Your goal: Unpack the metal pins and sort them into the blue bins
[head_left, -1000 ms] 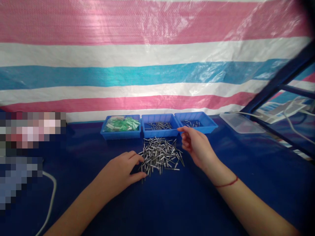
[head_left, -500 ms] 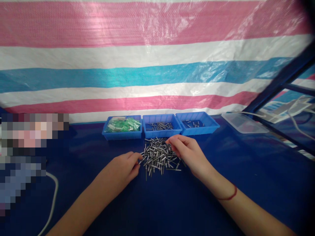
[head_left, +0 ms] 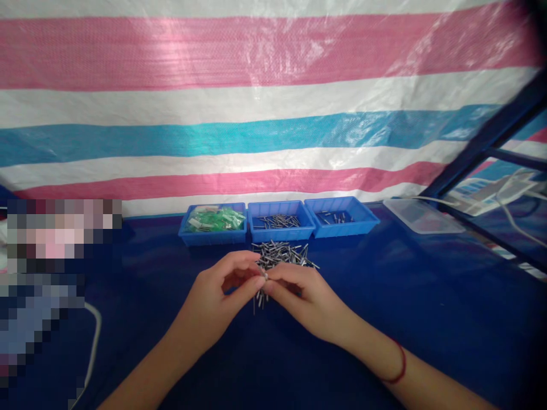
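Observation:
My left hand (head_left: 233, 290) and my right hand (head_left: 307, 293) meet fingertip to fingertip above the near side of a pile of blind rivets (head_left: 284, 253). Between their pinched fingers is a small silvery rivet (head_left: 265, 277), mostly covered by the fingertips. Both hands are closed in a pinch, and their contact with it is at the same spot. The pile is of loose metal pieces with thin stems, partly hidden behind my hands.
Behind the pile stand three blue bins: a left bin (head_left: 213, 238) with green-marked plastic bags, a middle bin (head_left: 282, 233) with many rivets, a right bin (head_left: 348, 229) with several. A clear plastic lid (head_left: 423, 216) lies right; a white cable (head_left: 94, 336) runs left. A blurred person is at left.
My left hand has moved right from the pile's left edge, and my right hand has come left and nearer. They now meet over the pile at a small rivet.

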Available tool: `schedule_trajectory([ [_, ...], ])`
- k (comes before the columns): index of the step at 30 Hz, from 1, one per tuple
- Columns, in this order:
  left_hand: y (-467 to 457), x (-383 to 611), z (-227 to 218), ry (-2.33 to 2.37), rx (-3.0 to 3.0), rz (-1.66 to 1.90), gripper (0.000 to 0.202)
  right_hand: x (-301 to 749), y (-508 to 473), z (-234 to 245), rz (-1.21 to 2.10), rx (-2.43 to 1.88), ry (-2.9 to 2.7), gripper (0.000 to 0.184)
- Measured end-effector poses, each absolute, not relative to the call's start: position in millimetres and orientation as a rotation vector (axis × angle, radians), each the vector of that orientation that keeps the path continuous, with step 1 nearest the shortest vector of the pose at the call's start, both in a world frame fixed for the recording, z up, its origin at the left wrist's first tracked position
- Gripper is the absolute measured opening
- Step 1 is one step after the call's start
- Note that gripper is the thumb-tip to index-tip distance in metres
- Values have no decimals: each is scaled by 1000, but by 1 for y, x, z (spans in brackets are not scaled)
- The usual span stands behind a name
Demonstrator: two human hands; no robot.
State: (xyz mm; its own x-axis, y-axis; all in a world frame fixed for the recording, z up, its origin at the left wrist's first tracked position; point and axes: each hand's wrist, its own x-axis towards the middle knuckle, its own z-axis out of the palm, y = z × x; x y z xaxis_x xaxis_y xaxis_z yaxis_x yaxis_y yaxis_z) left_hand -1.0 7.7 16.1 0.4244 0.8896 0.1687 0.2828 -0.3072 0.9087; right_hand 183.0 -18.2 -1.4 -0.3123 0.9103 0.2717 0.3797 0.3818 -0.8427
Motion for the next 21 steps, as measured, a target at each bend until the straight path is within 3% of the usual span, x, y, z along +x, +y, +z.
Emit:
schedule_trajectory([
  [4,8,1,18,1035,1758,911,16,182,-18,-2,938,-1121,-1807,25],
  [21,7,-3,17,1061,1998,964,12,182,-18,-4,867,-1112,-1693,14],
])
